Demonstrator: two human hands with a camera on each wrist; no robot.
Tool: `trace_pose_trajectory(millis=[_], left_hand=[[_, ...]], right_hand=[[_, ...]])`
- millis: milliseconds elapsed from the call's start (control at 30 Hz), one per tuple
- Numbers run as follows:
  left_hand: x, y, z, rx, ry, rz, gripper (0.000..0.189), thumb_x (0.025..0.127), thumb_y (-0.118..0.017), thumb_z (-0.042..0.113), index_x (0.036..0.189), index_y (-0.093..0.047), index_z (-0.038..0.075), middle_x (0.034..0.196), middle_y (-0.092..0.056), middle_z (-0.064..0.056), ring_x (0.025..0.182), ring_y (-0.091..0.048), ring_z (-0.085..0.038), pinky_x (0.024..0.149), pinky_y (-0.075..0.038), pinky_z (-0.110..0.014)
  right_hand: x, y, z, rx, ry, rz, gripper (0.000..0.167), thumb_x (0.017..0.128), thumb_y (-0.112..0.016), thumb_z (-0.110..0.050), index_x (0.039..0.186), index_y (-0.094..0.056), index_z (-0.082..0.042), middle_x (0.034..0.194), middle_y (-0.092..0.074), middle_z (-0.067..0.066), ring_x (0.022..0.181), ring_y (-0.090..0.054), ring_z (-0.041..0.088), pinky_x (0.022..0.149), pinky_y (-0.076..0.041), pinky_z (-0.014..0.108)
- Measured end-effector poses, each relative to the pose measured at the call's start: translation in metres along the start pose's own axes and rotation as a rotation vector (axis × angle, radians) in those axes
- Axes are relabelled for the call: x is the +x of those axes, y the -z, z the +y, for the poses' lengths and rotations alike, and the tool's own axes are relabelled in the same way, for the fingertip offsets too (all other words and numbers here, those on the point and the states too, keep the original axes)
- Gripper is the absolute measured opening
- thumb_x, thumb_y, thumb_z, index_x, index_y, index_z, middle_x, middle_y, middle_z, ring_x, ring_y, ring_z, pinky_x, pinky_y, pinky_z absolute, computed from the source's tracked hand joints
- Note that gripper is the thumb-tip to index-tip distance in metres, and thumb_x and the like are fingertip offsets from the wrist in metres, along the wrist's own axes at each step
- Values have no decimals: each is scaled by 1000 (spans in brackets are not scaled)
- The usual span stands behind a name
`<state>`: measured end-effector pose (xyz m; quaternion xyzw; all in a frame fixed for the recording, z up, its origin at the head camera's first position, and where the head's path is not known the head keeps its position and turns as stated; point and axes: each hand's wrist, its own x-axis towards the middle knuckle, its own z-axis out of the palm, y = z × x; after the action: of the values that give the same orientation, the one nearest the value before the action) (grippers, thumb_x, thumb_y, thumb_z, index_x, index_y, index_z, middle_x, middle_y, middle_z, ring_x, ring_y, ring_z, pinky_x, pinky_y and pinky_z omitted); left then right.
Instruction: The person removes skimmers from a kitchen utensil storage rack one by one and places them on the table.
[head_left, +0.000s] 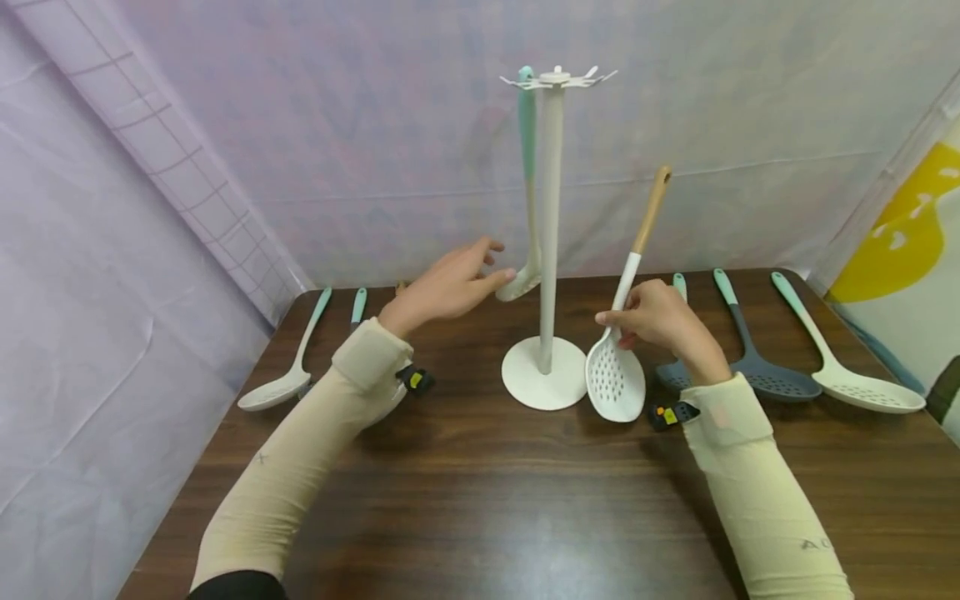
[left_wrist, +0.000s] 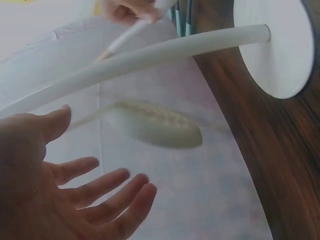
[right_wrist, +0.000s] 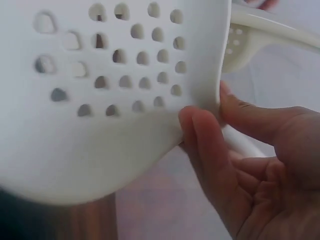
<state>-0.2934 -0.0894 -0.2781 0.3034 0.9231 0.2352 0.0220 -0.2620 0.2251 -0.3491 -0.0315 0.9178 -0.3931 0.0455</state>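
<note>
My right hand (head_left: 663, 317) pinches a white skimmer (head_left: 615, 383) at the neck, just above its perforated bowl. Its wood-coloured handle end points up and its bowl hangs by the stand's base; in the right wrist view thumb and fingers meet at the bowl's edge. A white utensil stand (head_left: 551, 225) with a round base and a ring of hooks rises between the hands. From a left hook hangs a mint-handled skimmer (head_left: 528, 137), holes showing in its pale bowl. My left hand (head_left: 450, 283) is beside that bowl, fingers spread and apart from it in the left wrist view.
On the brown table (head_left: 480, 508), a white skimmer (head_left: 277, 390) and another mint handle (head_left: 359, 302) lie at left, partly behind my left arm. To the right lie a dark slotted utensil (head_left: 780, 382), a white skimmer (head_left: 870, 392) and another mint handle (head_left: 679, 285). Pale cloth (head_left: 375, 167) hangs behind.
</note>
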Motion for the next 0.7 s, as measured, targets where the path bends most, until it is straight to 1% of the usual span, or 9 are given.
trace_pose_trajectory(millis=[133, 200, 400, 600, 700], left_hand=[[10, -4, 5, -46, -44, 23, 62, 110, -43, 46, 159, -32, 9, 162, -43, -13, 143, -50, -32, 115, -45, -48], [15, -5, 6, -64, -60, 30, 60, 111, -42, 42, 159, -33, 7, 162, -42, -14, 142, -51, -33, 116, -45, -48], [28, -10, 9, -84, -79, 54, 53, 112, -40, 37, 155, -39, 5, 157, -48, -17, 139, -54, -34, 115, -45, -47], [37, -13, 10, -82, -92, 74, 50, 112, -41, 36, 151, -44, 3, 152, -53, -18, 140, -53, -33, 115, -46, -46], [39, -14, 13, -85, -109, 88, 46, 112, -42, 33, 147, -48, 4, 149, -56, -17, 140, -55, -34, 115, -46, -46]], right_hand=[[3, -5, 6, -33, -40, -44, 38, 94, -77, -33, 94, -70, 4, 77, -72, 13, 62, -73, 20, 66, -63, 43], [5, -7, 9, -44, -50, -57, 38, 94, -77, -32, 93, -71, 5, 76, -72, 13, 61, -72, 20, 66, -63, 43], [10, -12, 16, -68, -91, -96, 35, 95, -77, -30, 93, -72, 5, 69, -68, 9, 56, -68, 15, 61, -61, 37], [11, -17, 20, -87, -163, -197, 31, 93, -78, -26, 94, -69, 4, 67, -66, 7, 55, -66, 12, 58, -58, 30], [13, -19, 22, -90, -188, -222, 29, 92, -78, -23, 95, -68, 4, 67, -66, 6, 56, -66, 12, 57, -58, 28]])
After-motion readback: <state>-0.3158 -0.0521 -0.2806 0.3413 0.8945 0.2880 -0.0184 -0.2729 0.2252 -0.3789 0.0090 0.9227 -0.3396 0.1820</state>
